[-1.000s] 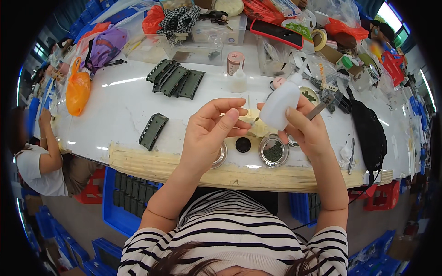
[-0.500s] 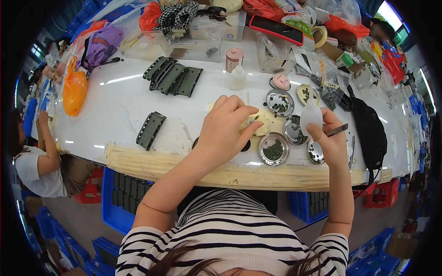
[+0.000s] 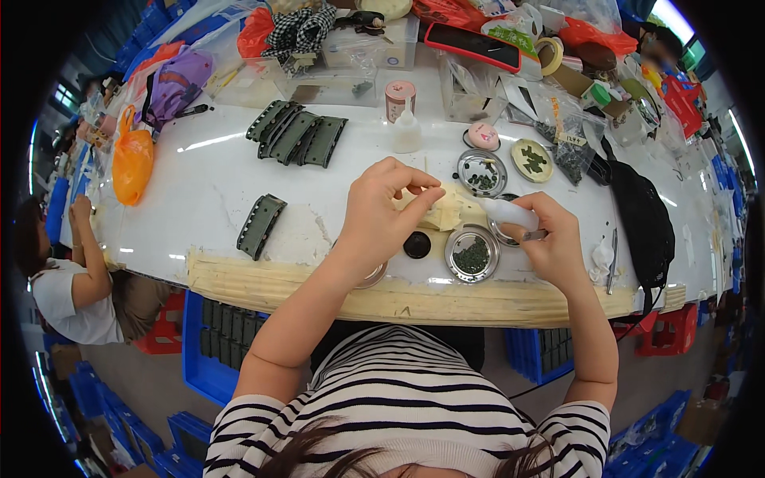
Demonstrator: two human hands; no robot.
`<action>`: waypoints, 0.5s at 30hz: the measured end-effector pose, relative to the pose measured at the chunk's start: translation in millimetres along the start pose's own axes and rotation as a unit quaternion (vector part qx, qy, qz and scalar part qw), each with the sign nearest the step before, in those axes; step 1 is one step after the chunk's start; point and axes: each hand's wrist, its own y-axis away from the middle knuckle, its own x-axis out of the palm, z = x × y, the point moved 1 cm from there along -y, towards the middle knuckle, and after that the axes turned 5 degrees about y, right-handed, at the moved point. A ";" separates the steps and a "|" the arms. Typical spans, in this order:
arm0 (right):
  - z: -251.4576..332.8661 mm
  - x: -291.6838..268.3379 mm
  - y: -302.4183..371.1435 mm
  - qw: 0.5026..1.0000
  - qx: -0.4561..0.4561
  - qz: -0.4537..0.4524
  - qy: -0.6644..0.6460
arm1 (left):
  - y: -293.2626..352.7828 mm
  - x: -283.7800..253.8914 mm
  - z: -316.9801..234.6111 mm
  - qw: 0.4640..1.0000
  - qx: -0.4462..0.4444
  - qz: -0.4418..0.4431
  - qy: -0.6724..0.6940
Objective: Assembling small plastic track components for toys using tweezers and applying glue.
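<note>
My left hand (image 3: 381, 209) is closed in a pinch, thumb against forefinger, over a yellowish taped block (image 3: 453, 209). Whatever those fingertips hold is too small to make out. A white squeeze bottle (image 3: 514, 213) lies nearly level in my right hand (image 3: 555, 243), its thin nozzle pointing left toward the pinch. Tweezers (image 3: 535, 235) are tucked in the same hand. Close by stand a metal dish of small green bits (image 3: 472, 255) and another dish with dark pieces (image 3: 482, 173). A third dish (image 3: 504, 229) is partly covered by my right hand. Left of them sits a black round cap (image 3: 417, 245).
Dark green curved parts (image 3: 299, 135) lie together at the back left, with a single one (image 3: 261, 227) nearer. A second white bottle (image 3: 406, 131) stands before a pink tin (image 3: 400, 99). Loose tweezers (image 3: 612, 261) and a black mask-like cloth (image 3: 644, 227) lie right.
My right hand has moved left and tipped the squeeze bottle from nozzle-up to nearly level. My left thumb and forefinger have come closer together.
</note>
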 end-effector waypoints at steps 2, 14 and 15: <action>2.5 2.6 -1.1 0.999 -0.018 0.009 0.045 | -0.8 -4.4 0.5 0.998 -0.050 -0.005 0.040; 19.8 5.3 -17.9 0.959 -0.158 0.008 0.236 | 5.3 -28.8 8.6 0.946 -0.166 -0.106 0.260; 24.2 1.4 -20.3 0.948 -0.175 0.010 0.266 | 6.4 -30.7 9.2 0.945 -0.167 -0.110 0.259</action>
